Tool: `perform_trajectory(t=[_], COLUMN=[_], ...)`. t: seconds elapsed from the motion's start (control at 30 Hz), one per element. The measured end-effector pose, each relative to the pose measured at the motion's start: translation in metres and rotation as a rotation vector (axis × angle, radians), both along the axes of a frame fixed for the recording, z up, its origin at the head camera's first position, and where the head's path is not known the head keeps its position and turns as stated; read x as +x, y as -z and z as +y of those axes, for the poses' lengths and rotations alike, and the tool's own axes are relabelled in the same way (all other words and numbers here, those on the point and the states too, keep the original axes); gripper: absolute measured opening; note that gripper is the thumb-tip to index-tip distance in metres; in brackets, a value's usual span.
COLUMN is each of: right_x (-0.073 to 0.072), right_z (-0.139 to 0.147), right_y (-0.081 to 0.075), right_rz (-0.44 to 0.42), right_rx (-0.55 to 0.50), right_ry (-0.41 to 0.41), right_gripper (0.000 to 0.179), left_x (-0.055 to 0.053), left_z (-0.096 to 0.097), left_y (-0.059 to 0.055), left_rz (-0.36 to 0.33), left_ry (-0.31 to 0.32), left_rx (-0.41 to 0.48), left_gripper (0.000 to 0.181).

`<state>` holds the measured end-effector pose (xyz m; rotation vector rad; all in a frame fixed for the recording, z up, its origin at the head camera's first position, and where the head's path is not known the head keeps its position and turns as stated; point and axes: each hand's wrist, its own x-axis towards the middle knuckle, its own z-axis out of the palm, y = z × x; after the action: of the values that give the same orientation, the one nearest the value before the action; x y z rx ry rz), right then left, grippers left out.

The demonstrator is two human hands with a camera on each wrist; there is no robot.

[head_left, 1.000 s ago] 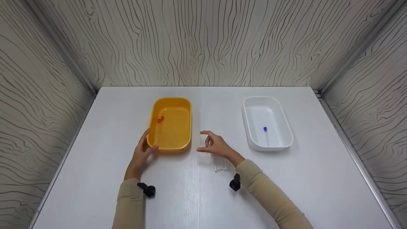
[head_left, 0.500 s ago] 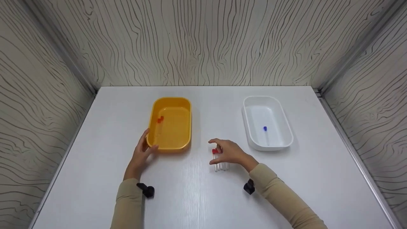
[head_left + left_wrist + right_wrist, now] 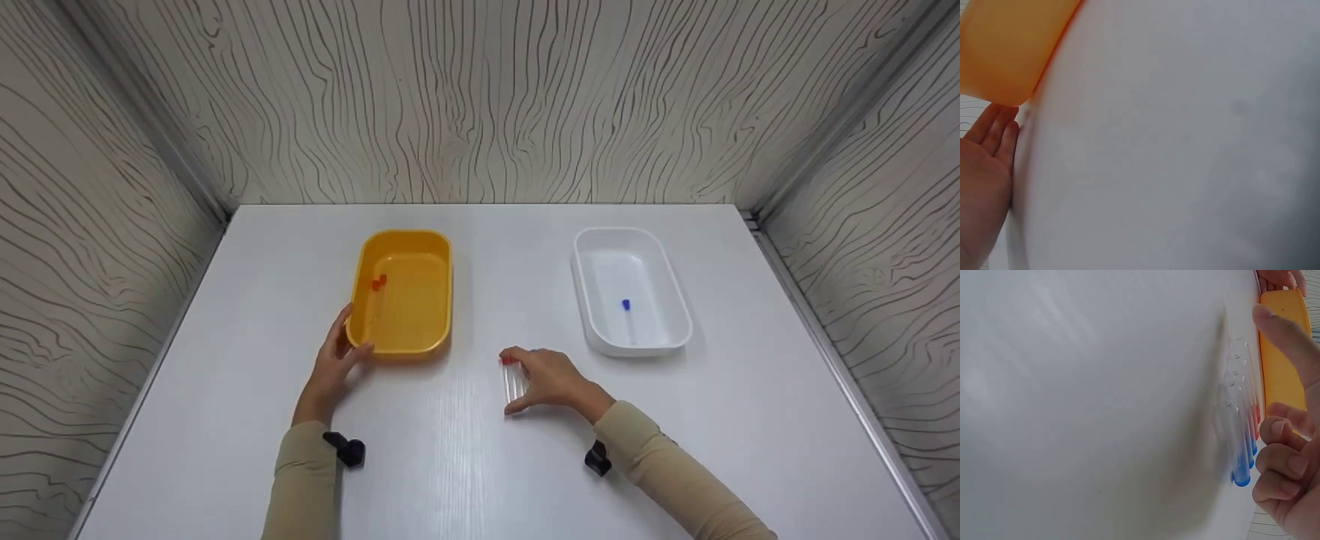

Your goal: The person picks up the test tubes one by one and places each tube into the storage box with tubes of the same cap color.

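Here we are with the right hand right over the row of clear tubes, thumb and forefinger spread wide apart, the thumb by the rounded ends and the forefinger by the caps! Its other fingers are curled in, and we see no tube pinched; whether skin meets glass or plastic, we cannot tell. The right wrist view gives us the tubes lying side by side on the white table, red and blue caps all at one end. Over to the left hand, and it's at the near left corner of the yellow tray, fingers extended along the outer side, thumb at the near edge, touching without wrapping round. Inside that tray, toward its left wall, we spot two red-capped tubes close together. Across on the right stands the white tray, well apart from the yellow one, and in it we have one blue-capped tube. Both arms wear tan sleeves, a black device at each wrist, and behind it all runs the wood-grain wall.
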<state>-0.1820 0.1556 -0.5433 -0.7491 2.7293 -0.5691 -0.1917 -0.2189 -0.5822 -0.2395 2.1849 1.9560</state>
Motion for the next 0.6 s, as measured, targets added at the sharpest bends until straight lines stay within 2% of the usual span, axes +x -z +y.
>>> perform_trajectory(t=[0.1,0.3,0.33,0.6], right_x=[0.0006,0.0,-0.0001,-0.0012], right_z=[0.0003,-0.0017,-0.0021,-0.0047], right_y=[-0.0013,-0.0035,-0.0036,-0.0018], right_rz=[-0.002,-0.03,-0.035,-0.048], right_rx=[0.016,0.051,0.057,0.059], right_ry=[0.006,0.055,0.063,0.086], right_gripper=[0.085,0.094,0.095,0.088], left_x=[0.0019,0.0018,0.0006,0.0012], left_z=[0.0003,0.0006,0.0001,0.0011], left_y=[-0.0043,-0.0019,0.0018,0.0002], left_rz=[0.0,-0.023,-0.024,-0.024], left_ry=[0.009,-0.003,-0.007,-0.011], left_rx=[-0.001,-0.015,-0.022,-0.022], left_gripper=[0.076,0.077,0.077,0.077])
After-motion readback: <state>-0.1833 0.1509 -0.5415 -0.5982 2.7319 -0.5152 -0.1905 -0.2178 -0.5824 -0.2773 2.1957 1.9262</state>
